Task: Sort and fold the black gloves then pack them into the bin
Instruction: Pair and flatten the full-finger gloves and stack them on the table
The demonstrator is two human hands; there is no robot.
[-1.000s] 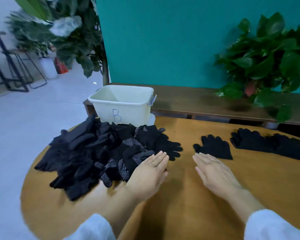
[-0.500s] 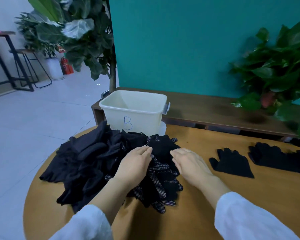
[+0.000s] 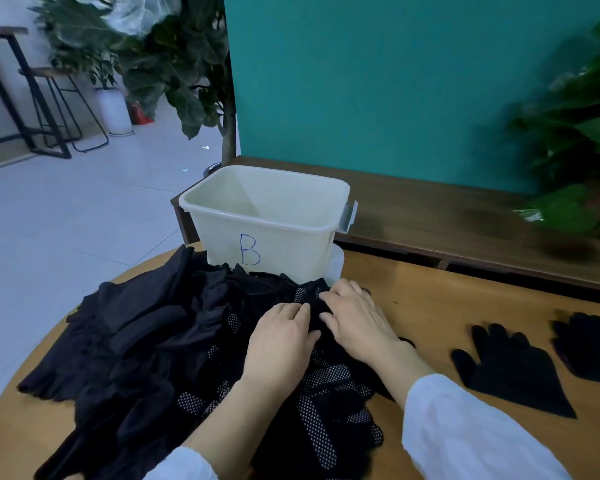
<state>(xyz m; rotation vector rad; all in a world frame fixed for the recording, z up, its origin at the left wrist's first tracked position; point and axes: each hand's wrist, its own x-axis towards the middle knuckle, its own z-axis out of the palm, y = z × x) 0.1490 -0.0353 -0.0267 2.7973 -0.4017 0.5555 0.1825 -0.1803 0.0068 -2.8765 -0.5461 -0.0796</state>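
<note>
On the table (image 3: 430, 306), both hands — left (image 3: 281, 341), right (image 3: 357, 323) — have moved onto the glove pile (image 3: 146, 341), fingers curling into fabric; sorting resumes. Bin (image 3: 267, 237) behind holds nothing — one glove (image 3: 513, 372) lies apart.

Both forearms reach forward from the near edge of the tabletop, each in a white sleeve pushed back from the wrist. The left hand (image 3: 280, 337) lies palm down, fingers bent at the tips and digging into black fabric. The right hand (image 3: 355, 320) sits just beside it, also palm down, fingers curled inward onto the same fabric. Fingertips of the two hands nearly meet.
</note>
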